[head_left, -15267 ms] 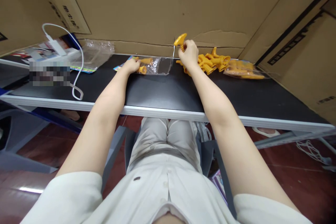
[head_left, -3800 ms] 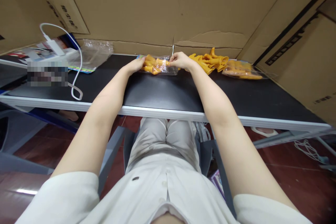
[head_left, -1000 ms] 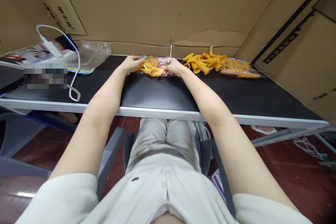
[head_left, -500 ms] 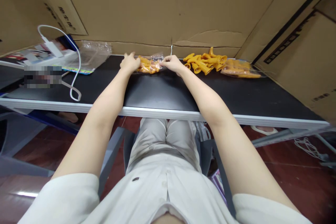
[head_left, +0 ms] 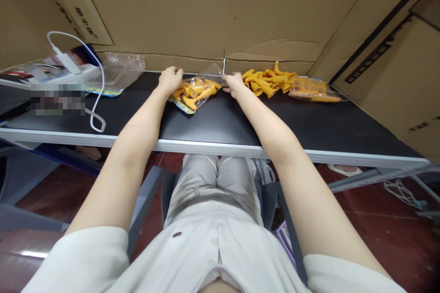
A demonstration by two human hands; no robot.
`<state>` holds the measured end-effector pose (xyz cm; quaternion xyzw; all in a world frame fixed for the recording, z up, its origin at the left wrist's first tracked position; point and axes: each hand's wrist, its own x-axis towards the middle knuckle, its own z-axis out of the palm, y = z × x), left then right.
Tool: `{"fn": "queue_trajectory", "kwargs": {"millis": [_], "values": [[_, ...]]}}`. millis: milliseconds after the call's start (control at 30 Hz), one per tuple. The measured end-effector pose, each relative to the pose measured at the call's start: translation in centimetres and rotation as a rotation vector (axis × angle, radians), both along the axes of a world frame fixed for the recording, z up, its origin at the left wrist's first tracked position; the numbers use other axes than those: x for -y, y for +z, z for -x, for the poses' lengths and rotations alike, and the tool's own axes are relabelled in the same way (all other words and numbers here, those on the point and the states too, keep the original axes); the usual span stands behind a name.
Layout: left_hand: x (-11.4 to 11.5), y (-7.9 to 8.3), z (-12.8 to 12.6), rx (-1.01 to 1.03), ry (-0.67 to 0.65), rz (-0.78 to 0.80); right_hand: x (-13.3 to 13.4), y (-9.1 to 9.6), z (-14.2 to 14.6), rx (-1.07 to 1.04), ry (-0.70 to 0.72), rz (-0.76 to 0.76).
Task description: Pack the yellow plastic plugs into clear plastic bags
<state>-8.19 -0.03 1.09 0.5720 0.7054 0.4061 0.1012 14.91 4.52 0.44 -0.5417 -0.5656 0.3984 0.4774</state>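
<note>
A clear plastic bag (head_left: 210, 92) with yellow-orange plastic pieces inside lies tilted on the black tabletop, its colourful printed edge toward me. My left hand (head_left: 170, 79) is closed on the bag's left side, the fingertips partly hidden. At the opposite end, my right hand (head_left: 235, 84) pinches the bag's clear edge between thumb and fingers. Just right of that hand sits a loose pile of yellow plastic pieces (head_left: 264, 83), some with hollow round ends. Another filled clear bag (head_left: 312, 89) rests against the pile's right side.
Flat clear bags (head_left: 120, 73) lie at the back left. Beside them are a white power strip (head_left: 85, 74) with a plug and a looping white cable (head_left: 103, 82). Cardboard walls (head_left: 192, 9) enclose the back and sides. A metal rail (head_left: 213, 147) edges the black table (head_left: 213, 123).
The bag has turned, its printed edge swinging toward me and its clear end lifting to the right. My right hand has shifted slightly right; the left has changed its hold.
</note>
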Motion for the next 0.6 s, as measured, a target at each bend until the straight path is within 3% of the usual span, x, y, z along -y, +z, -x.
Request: {"fn": "queue_trajectory", "kwargs": {"millis": [100,167,267,467,600], "values": [[0.2,0.4,0.2,0.201,0.012,0.047,1.2,0.7,0.2,-0.233,-0.019,0.211],[0.3,0.4,-0.1,0.327,-0.012,0.184,1.7,1.0,0.1,-0.234,-0.013,0.227],[0.5,0.0,-0.8,0.362,-0.080,0.318,2.1,1.0,0.0,-0.226,0.017,0.239],[0.5,-0.8,-1.8,0.268,-0.088,0.143,2.5,0.9,0.4,-0.250,0.035,0.241],[0.2,-0.7,-2.0,0.534,-0.046,0.087,2.7,1.2,0.1,-0.254,0.017,0.239]]}}
